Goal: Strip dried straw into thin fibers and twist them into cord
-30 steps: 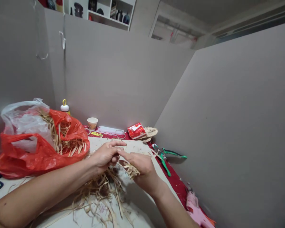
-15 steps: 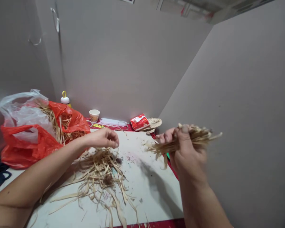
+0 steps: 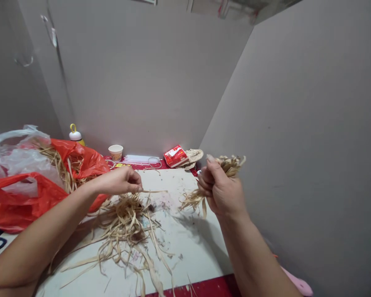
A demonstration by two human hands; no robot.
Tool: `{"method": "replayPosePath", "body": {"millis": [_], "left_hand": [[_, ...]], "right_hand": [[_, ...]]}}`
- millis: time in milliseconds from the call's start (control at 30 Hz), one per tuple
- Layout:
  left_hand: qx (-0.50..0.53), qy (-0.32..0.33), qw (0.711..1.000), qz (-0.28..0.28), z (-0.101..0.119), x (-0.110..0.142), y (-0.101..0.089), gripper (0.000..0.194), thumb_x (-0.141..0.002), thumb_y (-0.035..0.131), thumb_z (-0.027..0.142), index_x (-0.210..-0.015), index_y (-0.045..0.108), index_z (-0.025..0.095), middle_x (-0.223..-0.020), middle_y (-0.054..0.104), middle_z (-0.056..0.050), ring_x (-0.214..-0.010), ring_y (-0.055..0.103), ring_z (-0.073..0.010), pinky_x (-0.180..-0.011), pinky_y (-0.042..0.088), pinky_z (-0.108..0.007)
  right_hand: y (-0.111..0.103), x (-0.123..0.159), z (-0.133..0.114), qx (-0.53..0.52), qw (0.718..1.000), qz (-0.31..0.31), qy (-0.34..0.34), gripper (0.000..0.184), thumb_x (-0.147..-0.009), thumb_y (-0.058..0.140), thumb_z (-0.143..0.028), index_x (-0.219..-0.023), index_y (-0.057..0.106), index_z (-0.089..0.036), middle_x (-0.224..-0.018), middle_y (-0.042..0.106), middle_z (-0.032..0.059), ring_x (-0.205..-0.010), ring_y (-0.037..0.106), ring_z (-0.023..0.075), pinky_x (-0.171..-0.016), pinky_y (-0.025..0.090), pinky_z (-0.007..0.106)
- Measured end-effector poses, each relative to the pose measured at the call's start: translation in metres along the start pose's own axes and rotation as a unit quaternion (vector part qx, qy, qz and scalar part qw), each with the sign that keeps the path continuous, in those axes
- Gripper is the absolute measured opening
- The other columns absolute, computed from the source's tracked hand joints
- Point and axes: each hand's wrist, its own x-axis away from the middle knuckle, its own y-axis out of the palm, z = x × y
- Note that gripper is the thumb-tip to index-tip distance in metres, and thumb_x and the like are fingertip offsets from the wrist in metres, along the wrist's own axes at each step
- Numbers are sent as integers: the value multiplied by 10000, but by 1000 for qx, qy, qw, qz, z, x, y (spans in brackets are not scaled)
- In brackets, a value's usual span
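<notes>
We have our right hand (image 3: 224, 189) clenched around a bundle of dried, straw-coloured strips (image 3: 231, 166), raised over the right edge of the tabletop (image 3: 173, 178); its crimped end pokes out above the fist, on the side away from our left hand, while its frayed end hangs lower, pointing toward the middle of the tabletop. Our left hand (image 3: 127, 181) is in the air left of the middle, fingertips pinching one thin strip (image 3: 154, 191) that sticks out toward the bundle without reaching it. Below that hand we see a tangled heap of loose strips (image 3: 125, 222), its long ends trailing toward the near edge of the tabletop. At the left edge, partly behind our left forearm, we have a red plastic bag (image 3: 46, 206) with more strips in its mouth and a whitish translucent bag (image 3: 31, 165) bunched against it. Along the far edge we can make out a bottle (image 3: 76, 136) with a white cap and yellow loop, a paper cup (image 3: 116, 152), and some white sticks (image 3: 139, 159) lying side by side; by the far right corner we find a red packet (image 3: 175, 156), with a pale woven piece (image 3: 194, 156) touching it.
</notes>
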Motion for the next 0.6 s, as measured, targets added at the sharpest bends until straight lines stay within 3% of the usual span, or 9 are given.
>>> {"method": "replayPosePath", "body": {"millis": [133,233,333,467,600], "left_hand": [[164,1,986,9,7,8,-10,202,-738,666,354,-689,630,162,-526,499,28,-461,389,-72,-460,288,-202],[201,1,980,18,10,7,-6,192,-723,678,317,-641,606,159,-497,447,45,-438,341,-58,-444,239,-204],[184,13,983,17,14,4,7,196,-716,677,289,-610,586,151,-505,420,55,-456,310,-53,-455,204,-207],[185,34,982,17,21,1,24,215,-754,643,310,-630,588,143,-537,450,49,-492,333,-56,-479,234,-201],[242,33,967,66,28,0,30,230,-795,599,373,-732,608,152,-545,470,47,-476,356,-57,-465,262,-194]], "right_hand": [[3,0,3,14,996,-47,70,518,-687,701,-538,-561,329,-199,-472,196,-95,-390,142,29,-351,87,188],[5,5,6,97,991,-82,42,356,-734,670,-502,-685,542,-173,-472,241,-91,-409,183,43,-376,144,197],[10,14,14,229,961,-157,7,280,-755,662,-412,-876,642,-160,-501,334,-67,-457,286,72,-432,245,217],[22,27,31,322,899,-295,0,74,-774,600,-239,-754,602,-169,-619,465,-22,-587,402,106,-550,342,240],[25,28,41,299,900,-315,-31,194,-836,508,-227,-651,494,-173,-645,464,-14,-619,385,111,-570,337,235]]}}
